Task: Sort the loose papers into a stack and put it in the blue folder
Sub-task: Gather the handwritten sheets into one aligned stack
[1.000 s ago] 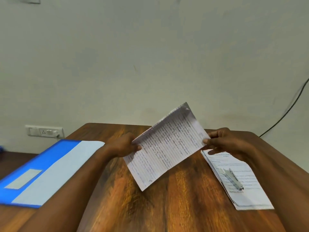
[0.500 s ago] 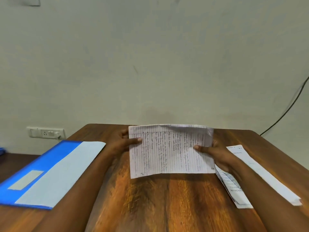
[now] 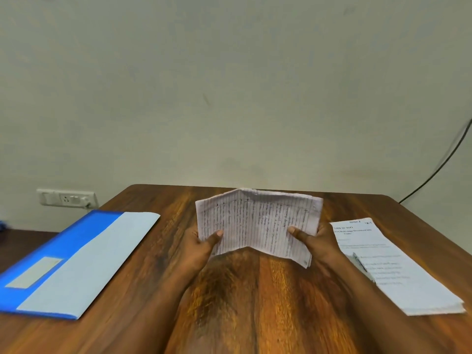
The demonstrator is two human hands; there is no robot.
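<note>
Holding a bundle of handwritten lined papers (image 3: 258,223) upright over the middle of the worktop (image 3: 255,302), left hand (image 3: 201,247) gripping its left edge with the thumb across the front, right hand (image 3: 315,242) gripping the right edge the same way (fingers of both mostly hidden behind the sheets). Bowing along a vertical crease near the middle, so not yet lying flat; lower edge hanging clear of the wood, or so it seems from this angle. Lying just to the right of the right hand, a second pile of printed papers (image 3: 398,267) on the worktop, with a small folded or clipped item on top that is too blurred to identify. Resting well apart on the left, the blue folder (image 3: 63,261), with a pale inner flap or sheet showing across it. Judging the step in hand: squaring up the lined bundle, gathering not yet finished, nothing yet going into the folder. Calling next, probably, for flattening the crease, joining this bundle with the printed pile on the right into one aligned stack, then carrying it across to the left and sliding it into the folder without fanning the sheets.
</note>
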